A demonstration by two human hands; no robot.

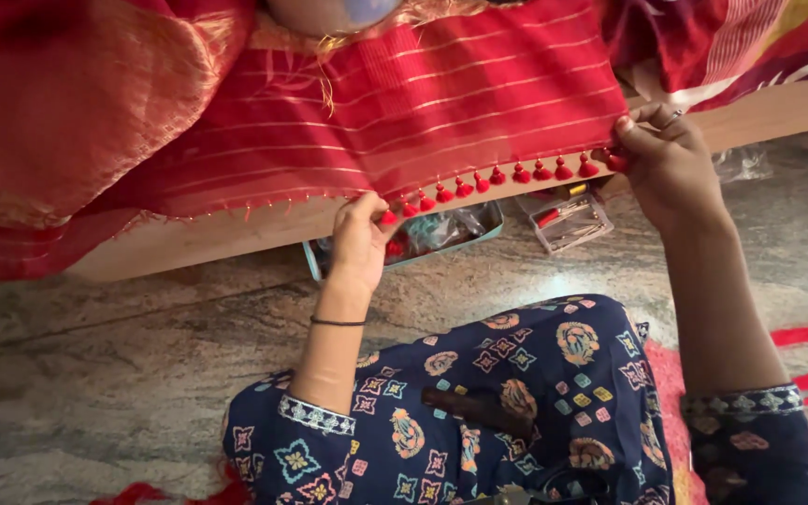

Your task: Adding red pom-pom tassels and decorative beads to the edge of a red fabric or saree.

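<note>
The left hand [359, 238] pinches the lower hem of a red cloth [441, 112] with gold stripes, its fingers closed on the edge just where the row of small red tassels [497, 176] begins. The right hand [666, 159] is closed on the same hem at the other end of the row, thumb and fingers pressed together on the last tassel, and a ring shows on one finger. Between the two hands the hem is stretched nearly straight, rising a little toward the right hand. The cloth hangs over a pale wooden edge [236, 234] above the hands and spreads wide to the left. It seems thin, soft and light, probably a little slippery, so it should be taken at the hem itself, beside the tassels, not by the tassels, which look delicate. Below the stretched hem, on the stone floor [95, 374], lie a teal tray [404, 245] near the left hand and a clear box [572, 220] nearer the right hand
</note>
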